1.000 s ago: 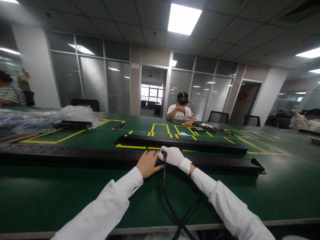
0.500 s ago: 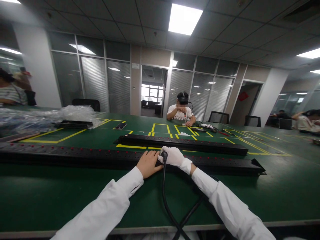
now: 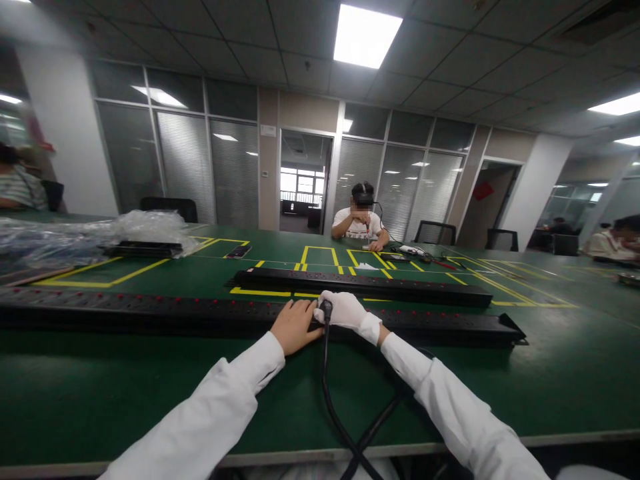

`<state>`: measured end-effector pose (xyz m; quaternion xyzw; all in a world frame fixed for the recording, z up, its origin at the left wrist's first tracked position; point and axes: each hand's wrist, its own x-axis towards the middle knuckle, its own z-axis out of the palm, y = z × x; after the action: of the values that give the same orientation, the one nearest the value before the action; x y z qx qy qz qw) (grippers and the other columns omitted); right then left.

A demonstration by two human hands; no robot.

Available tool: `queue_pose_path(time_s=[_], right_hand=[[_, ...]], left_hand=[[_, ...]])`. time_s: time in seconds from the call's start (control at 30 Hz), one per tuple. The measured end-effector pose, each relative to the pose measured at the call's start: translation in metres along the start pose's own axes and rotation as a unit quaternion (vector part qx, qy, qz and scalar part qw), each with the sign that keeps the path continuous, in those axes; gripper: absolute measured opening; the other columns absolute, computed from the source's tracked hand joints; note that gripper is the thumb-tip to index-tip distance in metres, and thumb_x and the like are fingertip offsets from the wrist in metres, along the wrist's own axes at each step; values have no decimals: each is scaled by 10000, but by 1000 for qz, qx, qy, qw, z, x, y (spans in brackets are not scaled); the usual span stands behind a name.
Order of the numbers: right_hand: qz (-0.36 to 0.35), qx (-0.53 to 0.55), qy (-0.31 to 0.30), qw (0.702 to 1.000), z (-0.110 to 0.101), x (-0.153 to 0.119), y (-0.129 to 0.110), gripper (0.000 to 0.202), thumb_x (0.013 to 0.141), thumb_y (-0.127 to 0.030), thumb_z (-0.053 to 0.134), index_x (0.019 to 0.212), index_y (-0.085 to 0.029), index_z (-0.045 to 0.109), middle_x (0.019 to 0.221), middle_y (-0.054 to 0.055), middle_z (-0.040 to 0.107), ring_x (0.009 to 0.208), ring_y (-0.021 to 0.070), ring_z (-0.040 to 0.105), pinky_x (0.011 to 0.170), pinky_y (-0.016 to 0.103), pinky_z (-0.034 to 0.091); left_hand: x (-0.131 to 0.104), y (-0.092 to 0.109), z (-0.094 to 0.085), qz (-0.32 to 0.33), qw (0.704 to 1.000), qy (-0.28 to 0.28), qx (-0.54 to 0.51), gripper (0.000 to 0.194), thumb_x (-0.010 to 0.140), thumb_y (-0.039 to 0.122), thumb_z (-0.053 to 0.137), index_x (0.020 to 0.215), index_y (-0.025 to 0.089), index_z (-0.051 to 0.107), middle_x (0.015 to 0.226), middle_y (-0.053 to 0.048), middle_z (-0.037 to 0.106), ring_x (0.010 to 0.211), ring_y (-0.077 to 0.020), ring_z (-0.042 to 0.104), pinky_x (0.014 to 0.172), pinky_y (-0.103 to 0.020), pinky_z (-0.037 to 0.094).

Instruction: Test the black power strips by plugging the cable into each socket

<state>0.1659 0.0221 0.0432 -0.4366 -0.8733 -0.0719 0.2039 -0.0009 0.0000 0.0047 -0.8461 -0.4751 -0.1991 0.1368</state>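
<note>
A long black power strip (image 3: 200,313) with red dots along its top lies across the table in front of me. My left hand (image 3: 294,327), bare, is laid over it with the fingers across the top and the thumb along the near side, gripping it. Right beside it, my right hand (image 3: 345,311) in a white glove pinches a black power plug (image 3: 327,309) at the strip. Whether the plug's pins sit in a socket is hidden by the glove. The plug's thick black cord (image 3: 330,407) hangs toward me and crosses another stretch of cord near the table's front edge.
Behind lies a second black power strip (image 3: 365,287). Clear plastic wrapping (image 3: 145,230) is heaped at the left on the green table (image 3: 150,393), which has yellow tape lines. A phone (image 3: 240,251) lies farther back. A person (image 3: 360,223) sits opposite, near cables (image 3: 417,252).
The view has shifted slightly. Both hands keep their places on the strip and plug, with no clear movement between them.
</note>
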Motion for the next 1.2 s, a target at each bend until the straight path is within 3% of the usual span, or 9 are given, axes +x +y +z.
queue_pose_path(time_s=[0.17, 0.3, 0.57, 0.73, 0.9, 1.2], right_hand=[[12, 33, 5, 999, 3, 1, 4, 309, 739, -481, 502, 909, -232, 571, 705, 8, 617, 633, 125, 548, 566, 204, 336], [2, 149, 14, 989, 5, 3, 12, 269, 767, -447, 484, 848, -205, 570, 691, -9, 597, 603, 97, 512, 573, 199, 355], [9, 390, -5, 921, 5, 7, 22, 345, 756, -490, 496, 746, -154, 570, 631, -13, 558, 568, 83, 477, 565, 206, 388], [61, 411, -1, 909, 2, 6, 29, 404, 713, -529, 533, 784, -140, 615, 568, -14, 546, 521, 86, 465, 539, 219, 386], [64, 437, 17, 897, -6, 0, 35, 451, 679, -545, 566, 817, -125, 651, 722, 41, 621, 666, 130, 541, 651, 256, 429], [51, 442, -90, 891, -14, -10, 46, 466, 725, -520, 541, 938, -121, 658, 872, 74, 653, 801, 170, 574, 748, 284, 437]], left_hand=[[0, -1, 1, 2, 1000, 2, -1, 578, 774, 513, 438, 1237, 170, 386, 1145, -114, 532, 1084, -261, 458, 944, -407, 284], [1, -2, 3, -2, 1000, 3, -1, 578, 776, 558, 407, 1208, 175, 412, 1131, -116, 535, 1068, -260, 466, 940, -411, 286], [1, -2, 6, -2, 1000, 9, -2, 630, 770, 607, 376, 1226, 174, 397, 1124, -122, 538, 1071, -260, 461, 944, -410, 279], [0, -1, 6, -1, 1000, 11, 2, 646, 777, 612, 355, 1240, 163, 391, 1144, -126, 531, 1070, -261, 462, 949, -411, 274], [0, -1, 6, -3, 1000, 13, 5, 661, 771, 619, 355, 1246, 161, 390, 1127, -129, 540, 1065, -261, 466, 953, -410, 272], [0, -1, 6, -2, 1000, 15, 5, 669, 775, 621, 341, 1248, 149, 391, 1128, -129, 538, 1059, -259, 467, 952, -410, 278]])
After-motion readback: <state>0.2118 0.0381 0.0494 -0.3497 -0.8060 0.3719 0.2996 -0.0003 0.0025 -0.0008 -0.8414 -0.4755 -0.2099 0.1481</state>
